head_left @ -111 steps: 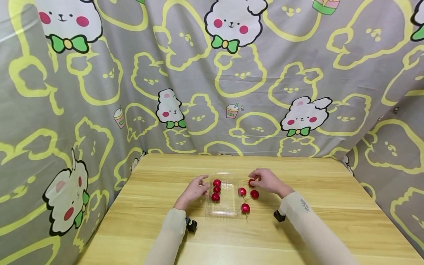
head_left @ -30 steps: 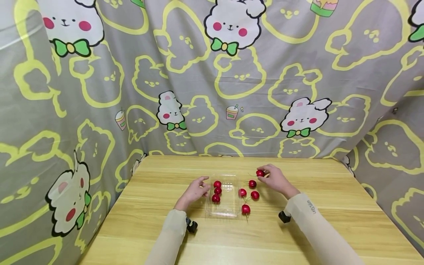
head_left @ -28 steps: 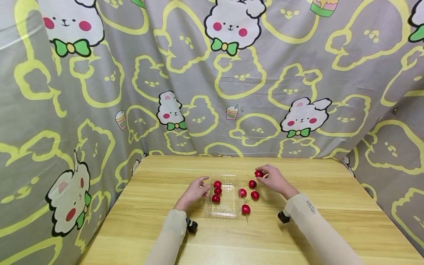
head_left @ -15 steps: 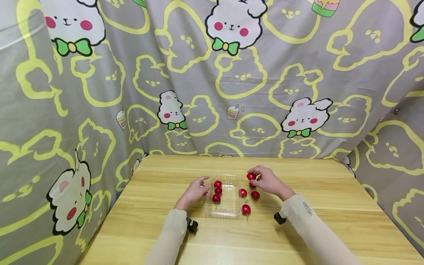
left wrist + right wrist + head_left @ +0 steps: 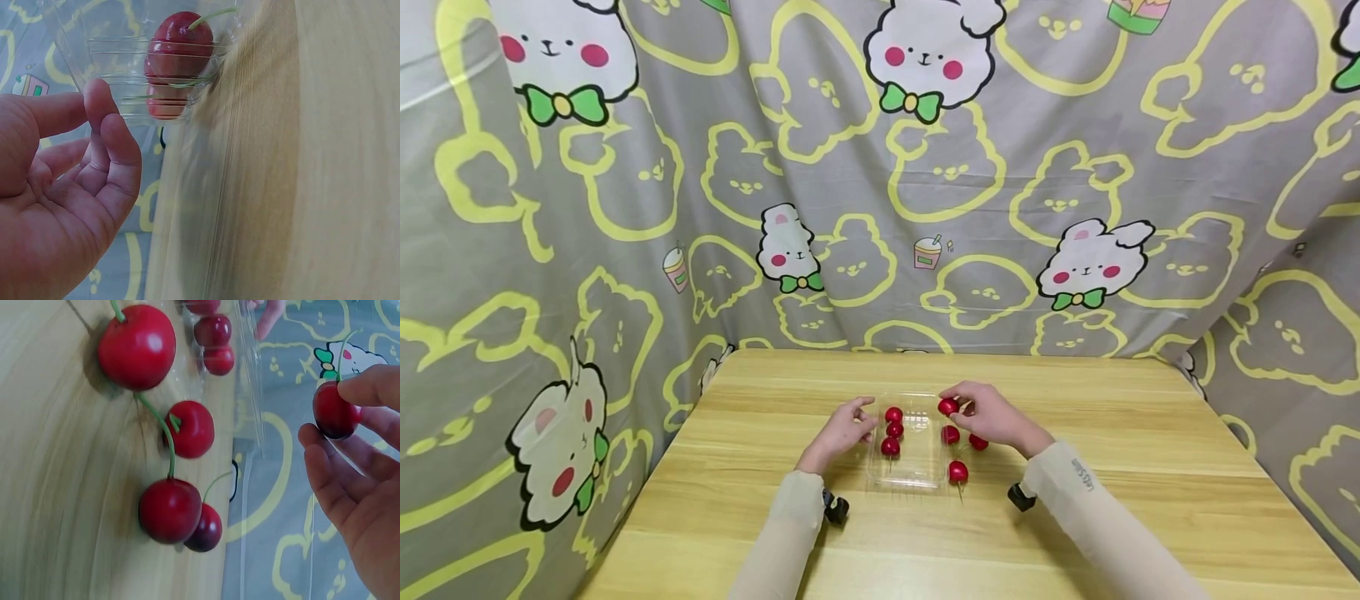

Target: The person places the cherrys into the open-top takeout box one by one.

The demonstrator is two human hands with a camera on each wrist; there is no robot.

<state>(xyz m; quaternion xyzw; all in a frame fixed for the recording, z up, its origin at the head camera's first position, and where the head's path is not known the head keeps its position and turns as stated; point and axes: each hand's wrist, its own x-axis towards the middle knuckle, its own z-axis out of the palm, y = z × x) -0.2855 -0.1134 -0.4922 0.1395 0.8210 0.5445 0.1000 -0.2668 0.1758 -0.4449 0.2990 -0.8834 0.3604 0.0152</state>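
My right hand (image 5: pixel 992 414) pinches a red cherry (image 5: pixel 334 410) by thumb and fingertips, its green stem sticking up. In the head view that held cherry (image 5: pixel 948 407) is at the far right corner of a clear plastic container (image 5: pixel 917 482). Three cherries (image 5: pixel 891 447) sit in a column along the container's left side. At the left rim, my left hand (image 5: pixel 842 429) holds the edge between thumb and fingers. The left wrist view has these fingertips (image 5: pixel 100 103) meeting at the clear wall. Several loose cherries (image 5: pixel 170 510) lie right of the container, one hidden from the head camera.
The wooden table (image 5: pixel 760 517) stretches around the container on all sides. A grey patterned curtain (image 5: pixel 850 183) hangs behind the table and along its sides. A black wrist camera (image 5: pixel 1021 497) hangs under the right sleeve, close to the tabletop.
The right hand has carried the pinched cherry leftward from the far right, over a loose cherry, to the container's right edge. The left hand and the three cherries inside have stayed put.
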